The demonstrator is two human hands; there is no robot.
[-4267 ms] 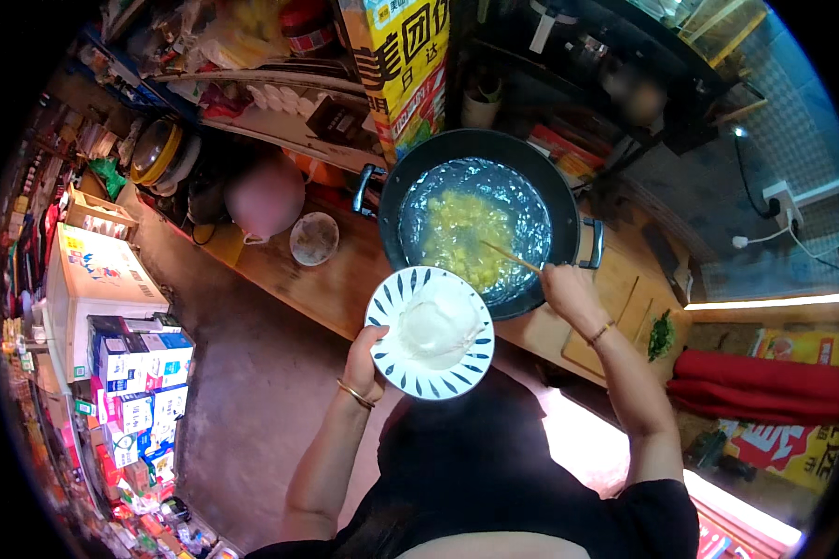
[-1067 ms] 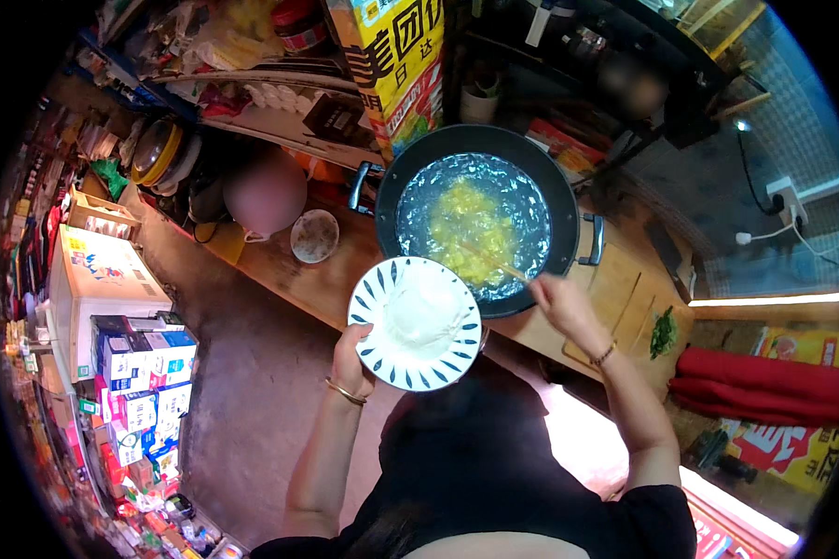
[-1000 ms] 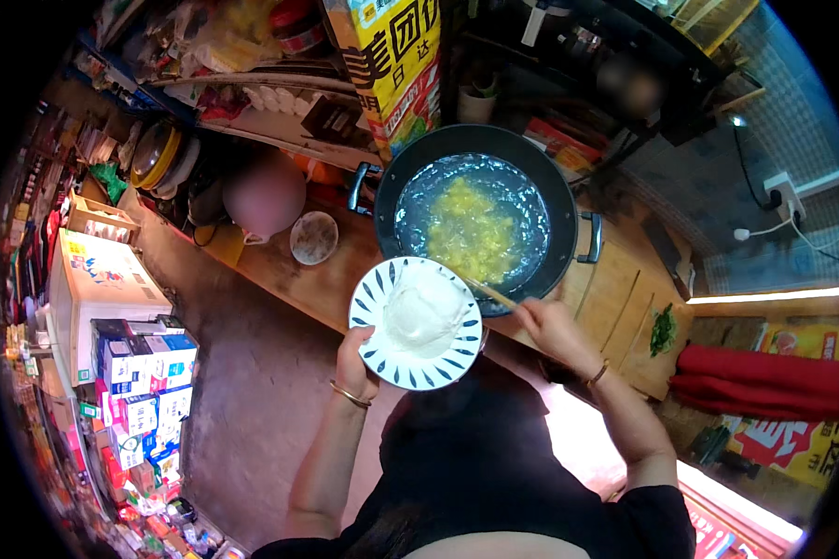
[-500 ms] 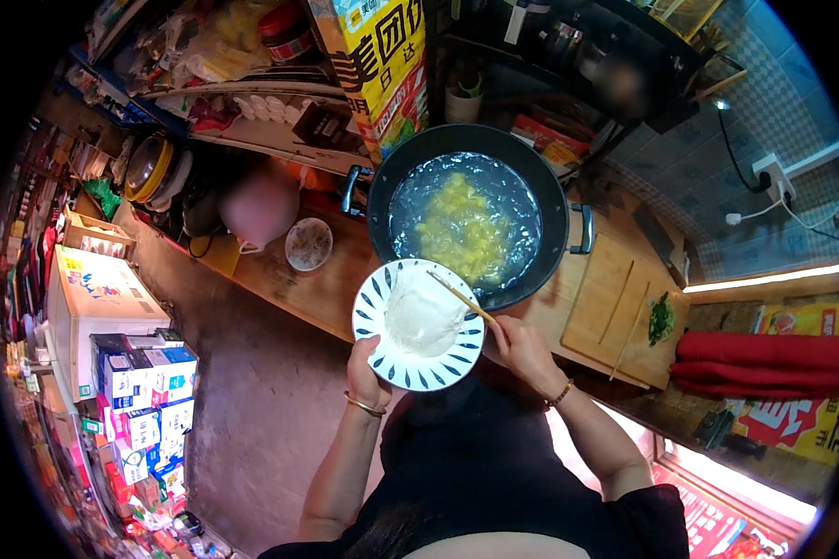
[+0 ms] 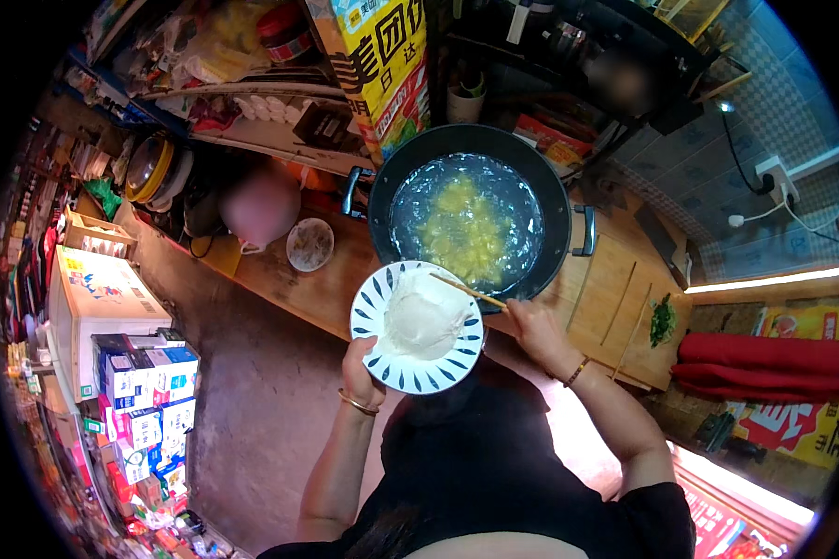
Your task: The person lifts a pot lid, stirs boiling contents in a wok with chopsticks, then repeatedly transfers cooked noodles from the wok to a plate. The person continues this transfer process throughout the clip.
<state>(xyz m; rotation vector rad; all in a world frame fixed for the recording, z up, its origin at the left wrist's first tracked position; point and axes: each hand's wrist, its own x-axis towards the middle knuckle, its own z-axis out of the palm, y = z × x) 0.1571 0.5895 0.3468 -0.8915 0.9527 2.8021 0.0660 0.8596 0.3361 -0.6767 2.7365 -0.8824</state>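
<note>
My left hand (image 5: 361, 371) holds a white plate with a blue leaf pattern (image 5: 391, 372) from beneath its left rim. A pale white mound of food (image 5: 424, 315) lies on the plate. My right hand (image 5: 530, 328) grips wooden chopsticks (image 5: 470, 292), whose tips rest on the white mound. Just behind the plate stands a black two-handled wok (image 5: 561, 212) on the wooden counter (image 5: 303, 289), with yellow pieces of food (image 5: 463, 233) in bubbling liquid.
A wooden cutting board (image 5: 618, 303) with green herbs (image 5: 663, 321) lies right of the wok. A small lidded bowl (image 5: 309, 244) and a pink pot (image 5: 260, 207) sit to the left. A tall yellow carton (image 5: 382, 65) stands behind. Stacked boxes (image 5: 140, 391) line the floor at left.
My right hand drew the chopsticks out of the wok and over to the plate, where their tips now touch the white food. The plate stays held in my left hand.
</note>
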